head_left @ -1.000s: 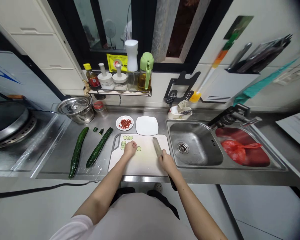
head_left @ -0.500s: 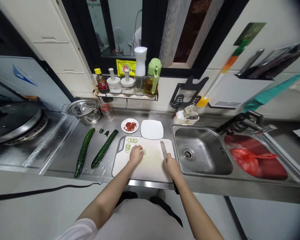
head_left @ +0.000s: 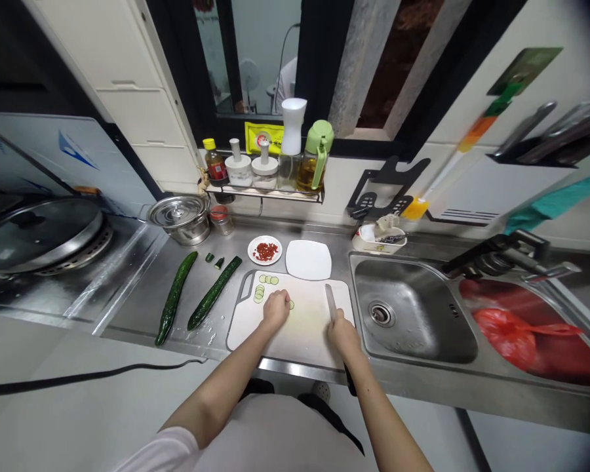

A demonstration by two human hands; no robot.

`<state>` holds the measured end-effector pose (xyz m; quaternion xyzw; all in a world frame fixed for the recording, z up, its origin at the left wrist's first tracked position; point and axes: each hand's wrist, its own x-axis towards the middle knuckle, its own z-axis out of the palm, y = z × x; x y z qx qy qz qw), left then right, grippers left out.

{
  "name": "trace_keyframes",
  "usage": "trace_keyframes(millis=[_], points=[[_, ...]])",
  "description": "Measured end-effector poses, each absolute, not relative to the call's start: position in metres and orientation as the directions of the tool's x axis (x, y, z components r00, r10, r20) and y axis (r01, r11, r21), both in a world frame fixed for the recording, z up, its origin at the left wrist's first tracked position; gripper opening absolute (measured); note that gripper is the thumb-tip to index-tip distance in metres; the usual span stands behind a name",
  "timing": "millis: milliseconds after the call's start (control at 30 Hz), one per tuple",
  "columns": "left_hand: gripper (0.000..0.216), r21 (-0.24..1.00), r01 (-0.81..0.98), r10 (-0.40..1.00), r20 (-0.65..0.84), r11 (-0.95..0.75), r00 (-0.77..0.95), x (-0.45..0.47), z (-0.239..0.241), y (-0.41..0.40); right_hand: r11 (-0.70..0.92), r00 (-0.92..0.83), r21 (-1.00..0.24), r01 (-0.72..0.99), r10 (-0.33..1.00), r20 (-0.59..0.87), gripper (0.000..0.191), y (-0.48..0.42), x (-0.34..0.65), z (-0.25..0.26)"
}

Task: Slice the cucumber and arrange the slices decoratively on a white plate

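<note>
My right hand (head_left: pixel 344 333) is closed around a kitchen knife (head_left: pixel 330 300), its blade pointing away over the right side of the white cutting board (head_left: pixel 255 334). On the board, my left hand (head_left: pixel 276 308) has its fingers curled together at a cucumber slice (head_left: pixel 292 305), which they partly cover. Several pale cucumber slices (head_left: pixel 259 293) lie in two short overlapping rows near the board's upper left corner. Left of the board are two long green cucumbers (head_left: pixel 215 293), with two small cut-off cucumber ends (head_left: pixel 219 263) between their tops.
Behind the board stand a plate of chopped red pieces (head_left: pixel 265 250) and a white square plate (head_left: pixel 308 259). To the right is a steel sink (head_left: pixel 415 321), with a red plastic bag (head_left: pixel 506 337) beyond. A lidded pot (head_left: pixel 181 219) stands back left, below a condiment shelf (head_left: pixel 275 192).
The view has shifted slightly, so everything appears further right. My left fingers look more tightly curled beside the slice. The knife stays in my right hand, in nearly the same place.
</note>
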<state>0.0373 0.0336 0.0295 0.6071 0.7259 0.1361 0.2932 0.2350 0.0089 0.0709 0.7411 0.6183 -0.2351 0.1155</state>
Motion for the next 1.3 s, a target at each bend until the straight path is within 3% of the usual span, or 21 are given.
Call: trace_keyframes(millis=[233, 367, 567, 767, 1033, 1300], points=[[0.023, 0.529, 0.806, 0.950, -0.287, 0.267, -0.126, 0.037, 0.031, 0.034, -0.208, 0.127, -0.116, 0.971, 0.864, -0.487, 0.032, 0.011, 0.236, 0.064], [0.016, 0.503, 0.824, 0.945, -0.308, 0.261, -0.112, 0.041, 0.032, 0.035, -0.209, 0.124, -0.125, 0.970, 0.864, -0.487, 0.032, 0.011, 0.236, 0.063], [0.009, 0.615, 0.724, 0.938, -0.319, 0.312, -0.133, 0.039, 0.036, 0.028, -0.206, 0.122, -0.115, 0.972, 0.857, -0.501, 0.034, 0.010, 0.235, 0.066], [0.005, 0.710, 0.574, 0.913, -0.311, 0.408, -0.264, 0.010, 0.030, 0.009, -0.210, 0.115, -0.136, 0.968, 0.856, -0.505, 0.036, 0.011, 0.235, 0.068], [0.008, 0.664, 0.555, 0.857, -0.290, 0.501, -0.426, -0.039, 0.017, -0.003, -0.192, 0.102, -0.142, 0.971, 0.871, -0.481, 0.036, 0.010, 0.235, 0.063], [0.011, 0.621, 0.603, 0.857, -0.255, 0.501, -0.448, -0.049, 0.017, 0.002, -0.195, 0.101, -0.149, 0.969, 0.870, -0.482, 0.036, 0.011, 0.236, 0.061]])
